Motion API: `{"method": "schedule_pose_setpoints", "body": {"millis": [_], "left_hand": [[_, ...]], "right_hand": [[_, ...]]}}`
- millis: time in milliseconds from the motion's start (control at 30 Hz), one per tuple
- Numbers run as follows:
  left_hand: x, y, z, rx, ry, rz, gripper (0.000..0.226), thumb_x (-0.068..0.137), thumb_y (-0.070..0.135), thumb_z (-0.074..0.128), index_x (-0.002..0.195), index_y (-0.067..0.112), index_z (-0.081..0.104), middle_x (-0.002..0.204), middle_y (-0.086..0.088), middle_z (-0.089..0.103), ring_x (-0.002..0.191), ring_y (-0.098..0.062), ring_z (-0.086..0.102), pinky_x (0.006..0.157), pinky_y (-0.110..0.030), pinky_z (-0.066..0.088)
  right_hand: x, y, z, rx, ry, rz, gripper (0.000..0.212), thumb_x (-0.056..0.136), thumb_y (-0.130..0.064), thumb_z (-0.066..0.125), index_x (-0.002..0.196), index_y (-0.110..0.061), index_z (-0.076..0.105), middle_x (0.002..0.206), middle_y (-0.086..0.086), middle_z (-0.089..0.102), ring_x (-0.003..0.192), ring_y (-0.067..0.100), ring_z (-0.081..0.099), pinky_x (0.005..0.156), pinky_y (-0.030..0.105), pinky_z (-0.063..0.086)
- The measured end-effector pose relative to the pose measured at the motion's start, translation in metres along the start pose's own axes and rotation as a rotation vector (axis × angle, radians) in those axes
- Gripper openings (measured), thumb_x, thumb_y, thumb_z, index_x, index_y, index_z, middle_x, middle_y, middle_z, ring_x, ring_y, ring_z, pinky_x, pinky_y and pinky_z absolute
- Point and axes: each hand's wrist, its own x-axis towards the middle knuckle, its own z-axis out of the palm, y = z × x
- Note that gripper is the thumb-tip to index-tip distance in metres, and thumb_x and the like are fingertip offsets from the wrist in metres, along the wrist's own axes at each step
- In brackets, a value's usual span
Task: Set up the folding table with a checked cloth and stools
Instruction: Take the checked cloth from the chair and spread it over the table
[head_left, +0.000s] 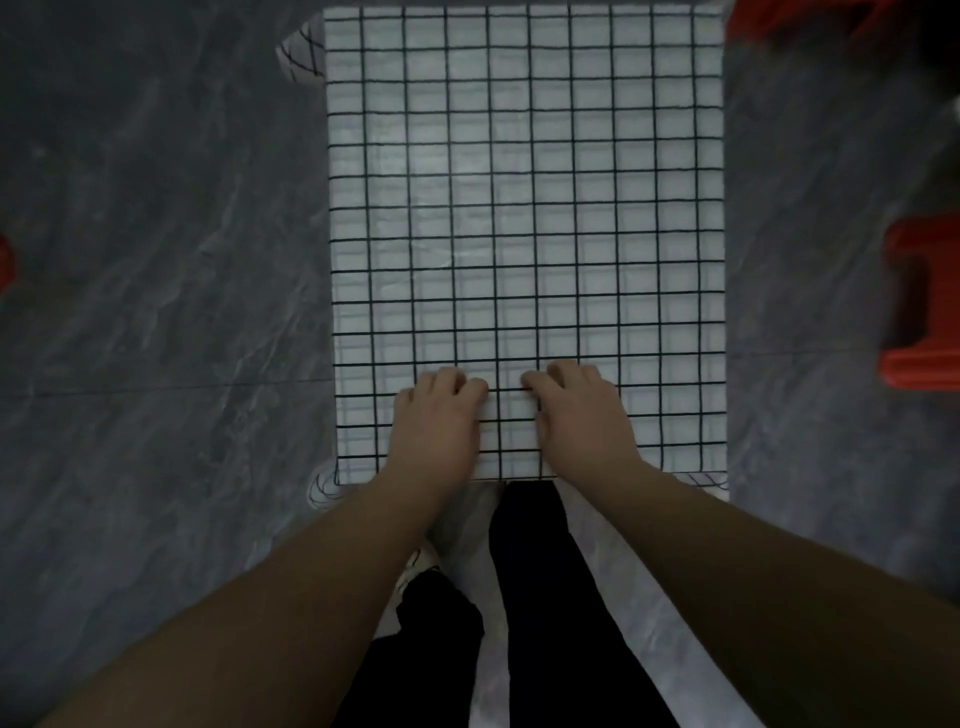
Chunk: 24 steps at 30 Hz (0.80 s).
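Where the curled fingers (457, 383) rest, the checked cloth (524, 208) lies flat beneath.

Grey marbled floor (156, 260); black trousers (550, 597); pale shoe (415, 566).

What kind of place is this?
Probably an indoor room, maybe a home eating spot: there's a grey stone-look floor, a checked cloth spread flat, and a red stool at the right edge.

Both bare forearms reach forward, side by side. The left grip (439, 415) and right grip (582, 413) lie palm-down, close together, fingers curled under.
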Motion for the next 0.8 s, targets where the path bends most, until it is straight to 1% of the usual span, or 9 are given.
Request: {"method": "schedule_pose_setpoints", "body": {"millis": [133, 233, 333, 367, 433, 500, 600, 700, 800], "left_hand": [[-0.009, -0.012, -0.006, 0.019, 0.024, -0.064, 0.031, 0.085, 0.022, 0.062, 0.115, 0.024, 0.058, 0.114, -0.002, 0.054, 0.104, -0.027, 0.051, 0.083, -0.043, 0.046], [-0.015, -0.026, -0.013, 0.009, 0.023, -0.187, 0.028, 0.088, 0.024, 0.060, 0.116, 0.023, 0.059, 0.113, -0.003, 0.055, 0.102, -0.027, 0.052, 0.081, -0.045, 0.049], [-0.010, -0.036, -0.023, -0.015, 0.030, -0.282, 0.029, 0.086, 0.019, 0.061, 0.115, 0.019, 0.061, 0.113, -0.006, 0.058, 0.101, -0.029, 0.053, 0.082, -0.045, 0.049], [-0.004, -0.036, -0.027, -0.013, 0.033, -0.281, 0.030, 0.085, 0.017, 0.061, 0.116, 0.018, 0.062, 0.114, -0.007, 0.059, 0.101, -0.029, 0.052, 0.081, -0.045, 0.050], [0.017, -0.030, -0.037, -0.026, 0.058, -0.224, 0.031, 0.087, 0.018, 0.060, 0.119, 0.018, 0.061, 0.116, -0.006, 0.059, 0.104, -0.027, 0.052, 0.083, -0.045, 0.049], [0.048, -0.019, -0.048, -0.053, 0.099, -0.114, 0.032, 0.089, 0.018, 0.060, 0.121, 0.019, 0.061, 0.117, -0.005, 0.058, 0.105, -0.027, 0.052, 0.085, -0.044, 0.049], [0.099, -0.001, -0.059, -0.024, 0.143, 0.027, 0.034, 0.088, 0.019, 0.061, 0.122, 0.019, 0.060, 0.117, -0.004, 0.059, 0.104, -0.026, 0.053, 0.083, -0.041, 0.047], [0.142, 0.008, -0.069, -0.003, 0.184, 0.065, 0.035, 0.087, 0.020, 0.061, 0.122, 0.016, 0.061, 0.115, -0.006, 0.059, 0.101, -0.028, 0.053, 0.080, -0.040, 0.044], [0.168, 0.001, -0.081, 0.022, 0.177, 0.024, 0.030, 0.090, 0.023, 0.059, 0.120, 0.017, 0.061, 0.116, -0.007, 0.058, 0.103, -0.030, 0.052, 0.081, -0.043, 0.046]], "right_hand": [[-0.005, 0.048, -0.016, 0.039, 0.026, 0.106, 0.040, 0.083, -0.014, 0.061, 0.122, -0.021, 0.061, 0.112, 0.004, 0.059, 0.100, 0.027, 0.053, 0.081, 0.041, 0.046], [-0.010, 0.082, -0.030, 0.053, 0.055, 0.227, 0.034, 0.083, -0.010, 0.060, 0.116, -0.016, 0.063, 0.107, 0.009, 0.059, 0.096, 0.031, 0.054, 0.078, 0.042, 0.047], [-0.003, 0.095, -0.040, 0.072, 0.061, 0.295, 0.032, 0.082, -0.007, 0.060, 0.113, -0.012, 0.063, 0.104, 0.012, 0.058, 0.095, 0.033, 0.052, 0.077, 0.044, 0.047], [0.004, 0.093, -0.044, 0.074, 0.071, 0.278, 0.031, 0.081, -0.007, 0.061, 0.112, -0.011, 0.063, 0.103, 0.012, 0.058, 0.094, 0.032, 0.052, 0.076, 0.044, 0.047], [0.027, 0.081, -0.052, 0.086, 0.094, 0.196, 0.031, 0.081, -0.008, 0.061, 0.112, -0.012, 0.063, 0.103, 0.010, 0.058, 0.093, 0.031, 0.053, 0.077, 0.042, 0.046], [0.056, 0.060, -0.060, 0.099, 0.111, 0.096, 0.035, 0.084, -0.011, 0.060, 0.119, -0.015, 0.061, 0.109, 0.007, 0.058, 0.098, 0.028, 0.053, 0.081, 0.041, 0.046], [0.104, 0.028, -0.070, 0.095, 0.116, -0.048, 0.042, 0.084, -0.017, 0.060, 0.126, -0.020, 0.058, 0.116, 0.005, 0.056, 0.103, 0.027, 0.052, 0.085, 0.043, 0.046], [0.150, 0.013, -0.075, 0.068, 0.137, -0.132, 0.041, 0.083, -0.021, 0.061, 0.123, -0.023, 0.057, 0.114, 0.004, 0.056, 0.102, 0.026, 0.051, 0.084, 0.042, 0.044], [0.182, 0.022, -0.078, 0.012, 0.142, -0.107, 0.039, 0.083, -0.024, 0.059, 0.121, -0.022, 0.058, 0.112, 0.005, 0.056, 0.101, 0.028, 0.051, 0.080, 0.041, 0.041]]}}
